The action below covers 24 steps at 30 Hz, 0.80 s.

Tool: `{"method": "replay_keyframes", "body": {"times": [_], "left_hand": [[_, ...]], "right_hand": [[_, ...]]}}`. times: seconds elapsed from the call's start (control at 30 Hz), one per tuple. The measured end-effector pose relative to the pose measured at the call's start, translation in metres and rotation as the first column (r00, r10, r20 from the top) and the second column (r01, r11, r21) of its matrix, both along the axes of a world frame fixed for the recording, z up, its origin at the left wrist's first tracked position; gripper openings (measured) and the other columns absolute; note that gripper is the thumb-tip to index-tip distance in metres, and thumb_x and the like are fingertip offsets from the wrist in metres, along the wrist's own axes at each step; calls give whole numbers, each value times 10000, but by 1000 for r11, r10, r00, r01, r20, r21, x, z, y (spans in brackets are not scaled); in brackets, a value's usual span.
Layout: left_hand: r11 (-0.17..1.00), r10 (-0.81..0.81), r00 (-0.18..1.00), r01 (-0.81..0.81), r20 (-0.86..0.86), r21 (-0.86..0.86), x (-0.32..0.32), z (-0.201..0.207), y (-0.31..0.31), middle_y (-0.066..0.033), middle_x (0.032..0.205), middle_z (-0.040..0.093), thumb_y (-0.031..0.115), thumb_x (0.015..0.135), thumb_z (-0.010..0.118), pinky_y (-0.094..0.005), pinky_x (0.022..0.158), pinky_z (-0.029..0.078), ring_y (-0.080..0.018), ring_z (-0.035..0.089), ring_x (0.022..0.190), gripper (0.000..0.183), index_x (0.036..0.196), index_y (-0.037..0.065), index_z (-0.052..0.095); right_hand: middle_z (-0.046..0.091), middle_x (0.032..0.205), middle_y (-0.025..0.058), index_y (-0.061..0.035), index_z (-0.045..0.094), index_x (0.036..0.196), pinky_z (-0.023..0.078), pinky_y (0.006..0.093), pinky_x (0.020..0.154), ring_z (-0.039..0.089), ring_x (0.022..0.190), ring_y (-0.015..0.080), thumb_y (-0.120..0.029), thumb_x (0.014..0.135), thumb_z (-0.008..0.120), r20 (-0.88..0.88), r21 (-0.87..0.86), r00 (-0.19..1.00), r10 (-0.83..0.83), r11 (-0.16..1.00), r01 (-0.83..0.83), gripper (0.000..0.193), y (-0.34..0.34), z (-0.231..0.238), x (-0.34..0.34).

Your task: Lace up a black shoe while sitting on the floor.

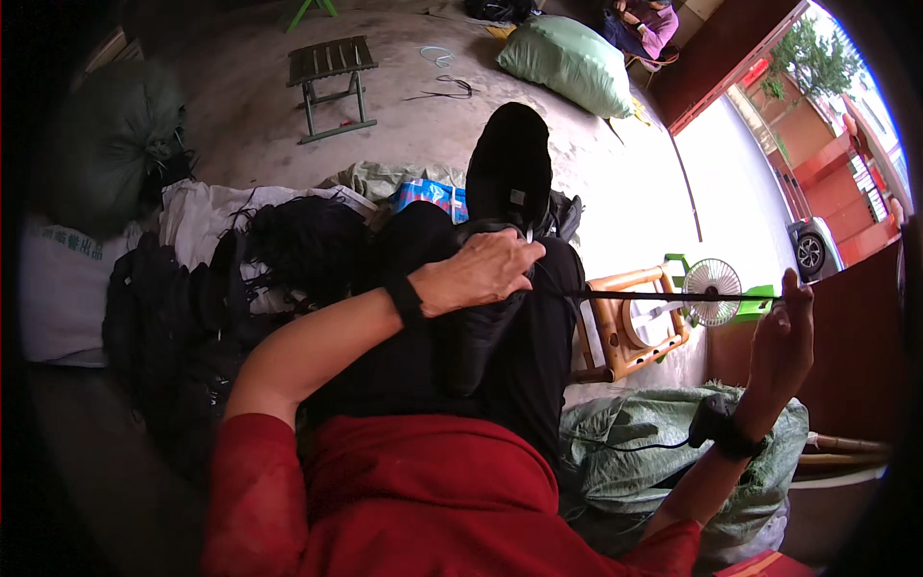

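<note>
A black shoe rests upright across my lap, its rounded end pointing away from me. My left hand is closed at the shoe's middle; a small shiny tip shows beside its fingers, too small to name. A thin black lace runs taut from near my left thumb out to the right. At its far end my right hand, held well out to the side, grips the lace with one finger raised. Below my left hand lies a dark, shoe-like shape, hard to tell from my black trousers.
Black stringy bundles and a white sack lie at left. A folding stool stands ahead. To the right are a bamboo stool, a small fan and a green sack. A person sits far off beside a bulging sack.
</note>
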<state>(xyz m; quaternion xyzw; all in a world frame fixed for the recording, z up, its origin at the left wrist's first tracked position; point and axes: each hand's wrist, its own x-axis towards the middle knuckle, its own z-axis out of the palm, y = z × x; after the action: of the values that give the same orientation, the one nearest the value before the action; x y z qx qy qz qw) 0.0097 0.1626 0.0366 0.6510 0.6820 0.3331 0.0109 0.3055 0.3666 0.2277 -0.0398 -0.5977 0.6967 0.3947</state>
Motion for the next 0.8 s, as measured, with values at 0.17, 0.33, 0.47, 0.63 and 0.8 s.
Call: {"method": "replay_keyframes", "body": {"times": [0.17, 0.33, 0.47, 0.63, 0.8], "left_hand": [[997, 57, 998, -55, -29, 49, 1, -12, 17, -115, 901, 613, 200, 737, 750, -425, 780, 484, -318, 599, 862, 308, 983, 61, 627], [982, 169, 933, -134, 317, -130, 0, -9, 18, -101, 830, 632, 230, 786, 683, -418, 765, 483, -308, 613, 864, 197, 890, 81, 605], [989, 123, 853, -146, 507, 7, -1, -1, 17, -84, 803, 627, 181, 844, 655, -343, 731, 494, -226, 632, 807, 168, 887, 38, 577], [996, -81, 51, -18, 995, 82, -12, 16, -14, -48, 773, 598, 123, 926, 570, -301, 790, 516, -155, 633, 779, 212, 1097, 16, 505], [853, -491, -190, -300, 850, 426, -61, 22, -72, -10, 736, 520, 46, 932, 539, -355, 857, 497, -171, 576, 786, 241, 1170, 10, 521]], "right_hand": [[487, 1353, 215, 19, 458, 1291, 535, 366, 862, 617, 1046, 214, -145, 1038, 326, -251, -227, 841, 479, 815, -532, 329, 16, -33, 20], [405, 1424, 211, 30, 309, 1428, 444, 387, 1045, 482, 1266, 275, 10, 984, 365, -355, -445, 935, 19, 876, -187, 448, 37, -84, 20], [416, 1403, 234, 51, 314, 1417, 412, 353, 1095, 457, 1285, 274, 123, 919, 408, -239, -362, 970, 30, 925, -118, 512, 49, -108, 21], [436, 1388, 235, 60, 338, 1401, 422, 345, 1089, 449, 1294, 274, 137, 903, 424, -103, -405, 977, -187, 905, 130, 511, 63, -123, 22], [466, 1374, 216, 59, 366, 1384, 412, 336, 1091, 478, 1277, 274, 110, 907, 467, -41, -298, 993, -109, 950, 92, 490, 76, -142, 12]]}}
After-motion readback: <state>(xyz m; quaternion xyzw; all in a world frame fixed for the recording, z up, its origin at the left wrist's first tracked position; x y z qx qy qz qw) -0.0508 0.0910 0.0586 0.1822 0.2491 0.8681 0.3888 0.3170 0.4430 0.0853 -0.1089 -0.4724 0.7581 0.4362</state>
